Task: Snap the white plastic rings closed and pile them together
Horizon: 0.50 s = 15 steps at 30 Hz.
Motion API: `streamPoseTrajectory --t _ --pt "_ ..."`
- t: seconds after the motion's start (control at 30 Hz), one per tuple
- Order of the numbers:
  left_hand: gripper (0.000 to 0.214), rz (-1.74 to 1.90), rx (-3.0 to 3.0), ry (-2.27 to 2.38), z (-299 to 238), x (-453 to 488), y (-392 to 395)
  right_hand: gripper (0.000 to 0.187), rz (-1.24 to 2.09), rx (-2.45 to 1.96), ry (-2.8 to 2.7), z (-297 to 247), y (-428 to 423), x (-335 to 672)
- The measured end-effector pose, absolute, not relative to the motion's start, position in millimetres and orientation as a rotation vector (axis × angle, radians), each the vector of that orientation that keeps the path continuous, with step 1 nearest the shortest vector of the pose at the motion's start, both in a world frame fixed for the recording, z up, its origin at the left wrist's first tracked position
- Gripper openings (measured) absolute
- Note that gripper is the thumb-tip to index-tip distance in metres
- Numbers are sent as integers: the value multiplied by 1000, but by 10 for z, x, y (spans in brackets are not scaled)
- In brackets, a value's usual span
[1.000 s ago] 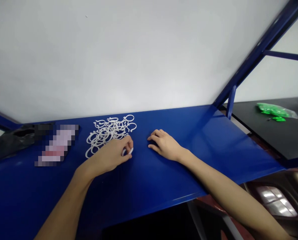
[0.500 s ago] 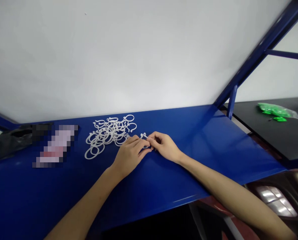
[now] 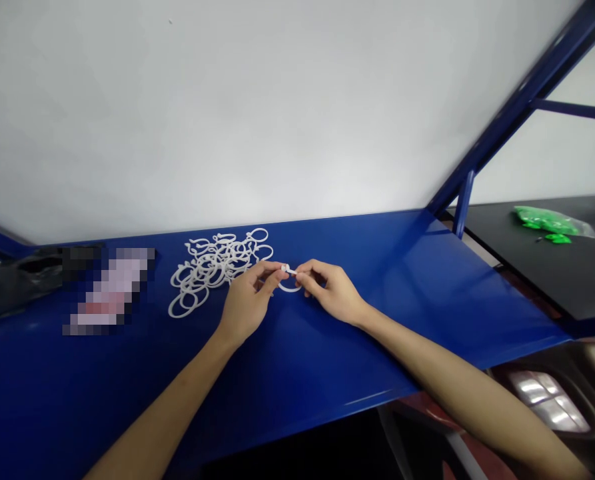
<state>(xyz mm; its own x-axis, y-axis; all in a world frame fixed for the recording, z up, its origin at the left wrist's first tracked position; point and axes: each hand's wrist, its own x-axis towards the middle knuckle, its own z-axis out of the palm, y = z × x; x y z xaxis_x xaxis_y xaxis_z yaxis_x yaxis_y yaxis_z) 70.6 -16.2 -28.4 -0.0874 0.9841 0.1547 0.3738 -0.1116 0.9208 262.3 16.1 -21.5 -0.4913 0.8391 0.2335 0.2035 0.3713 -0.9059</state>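
Between my hands is a white plastic curtain ring (image 3: 290, 290), its curved loop hanging below my fingertips and its small end pieces at the top. My left hand (image 3: 246, 303) is closed in a pinch on the ring's left end. On the other side, the fingertips of my right hand (image 3: 334, 292) pinch the same ring. Just left of and beyond my left hand lies a loose pile of similar white rings (image 3: 217, 267), many with a gap and knobbed ends. Parts of that pile are hidden behind my left hand.
The blue tabletop (image 3: 387, 267) meets a white wall (image 3: 297, 120). At left lie a black plastic bag (image 3: 12, 283) and a pixelated flat item (image 3: 110, 290). A blue metal frame (image 3: 507, 113) rises at right, beside a black table (image 3: 542, 267) bearing a bag of green pieces (image 3: 547, 220).
My left hand has turned and drawn slightly left, its thumb and fingers now pinching the ring's end. More of the loop shows. My right hand has hardly moved.
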Motion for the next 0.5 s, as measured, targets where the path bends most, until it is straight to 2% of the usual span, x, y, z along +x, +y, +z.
streamPoseTrajectory --t 0.3,0.5 --pt "21 1301 1598 1529 -298 756 -204 26 1067 -890 -1962 -208 113 2620" --pt "13 1365 1803 1518 -345 776 -239 22 990 -847 -2056 -186 87 2652"
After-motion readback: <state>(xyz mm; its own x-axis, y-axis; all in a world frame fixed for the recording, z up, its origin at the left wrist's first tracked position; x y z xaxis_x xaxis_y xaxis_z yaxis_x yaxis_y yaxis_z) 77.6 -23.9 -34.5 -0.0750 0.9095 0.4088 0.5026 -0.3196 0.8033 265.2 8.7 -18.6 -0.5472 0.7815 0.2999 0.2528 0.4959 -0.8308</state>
